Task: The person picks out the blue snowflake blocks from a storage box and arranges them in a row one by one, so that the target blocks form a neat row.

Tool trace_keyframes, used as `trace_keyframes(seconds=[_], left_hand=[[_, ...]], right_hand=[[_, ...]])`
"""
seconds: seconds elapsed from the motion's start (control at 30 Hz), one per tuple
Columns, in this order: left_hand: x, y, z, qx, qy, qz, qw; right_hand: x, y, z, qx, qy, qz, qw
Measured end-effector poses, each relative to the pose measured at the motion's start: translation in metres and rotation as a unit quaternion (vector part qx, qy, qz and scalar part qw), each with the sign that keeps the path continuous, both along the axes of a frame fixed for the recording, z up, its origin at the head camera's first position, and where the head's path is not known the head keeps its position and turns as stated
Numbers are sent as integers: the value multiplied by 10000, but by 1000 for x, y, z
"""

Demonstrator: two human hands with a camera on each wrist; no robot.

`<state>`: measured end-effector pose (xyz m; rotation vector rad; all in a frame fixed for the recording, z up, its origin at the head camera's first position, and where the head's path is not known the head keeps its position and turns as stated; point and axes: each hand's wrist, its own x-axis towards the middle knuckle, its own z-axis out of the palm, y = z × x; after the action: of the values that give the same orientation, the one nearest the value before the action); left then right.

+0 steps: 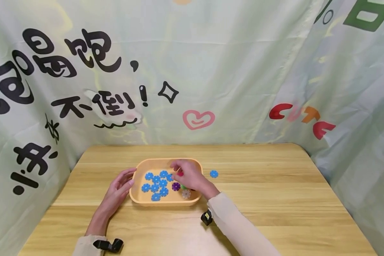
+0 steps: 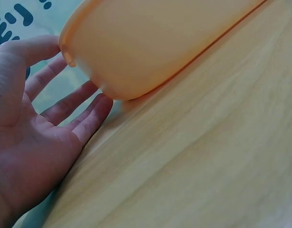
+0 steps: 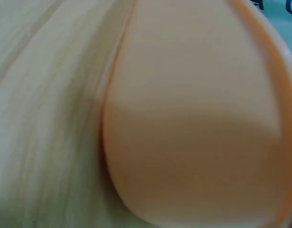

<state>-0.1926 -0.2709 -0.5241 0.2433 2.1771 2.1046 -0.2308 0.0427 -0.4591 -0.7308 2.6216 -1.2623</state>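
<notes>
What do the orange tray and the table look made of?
The orange tray looks like smooth, satin plastic, judging by its even colour and rounded, moulded corners. The table shows wood grain with a slight sheen, perhaps wood or laminate.

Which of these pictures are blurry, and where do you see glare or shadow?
Head view: fairly sharp, pale glare on the wooden table at the bottom edge; left wrist view: softer, the left hand dimly lit; right wrist view: blurriest, shadow darkening the lower orange plastic tray.

Raised tray rim, free tabletop behind
</notes>
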Motion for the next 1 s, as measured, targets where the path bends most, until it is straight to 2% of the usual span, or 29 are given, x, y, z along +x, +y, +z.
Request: trace_keyframes(seconds=[0.17,0.5,0.87,1.0], left_hand=[[-1,1,0,42,7,-34,10000],[-1,0,0,125,30,-46,9999],[-1,-1,-1,61,71,-24,10000],[-1,0,0,98,81,-26,9999]], right_hand=[[-3,-5,-6,218,-92,72,9997],[-4,-14,-16,1122,441,8,9927],[-3,-20,-18,1771,713,34,9816],[-3,-19,-16,1839,720,28,9803]])
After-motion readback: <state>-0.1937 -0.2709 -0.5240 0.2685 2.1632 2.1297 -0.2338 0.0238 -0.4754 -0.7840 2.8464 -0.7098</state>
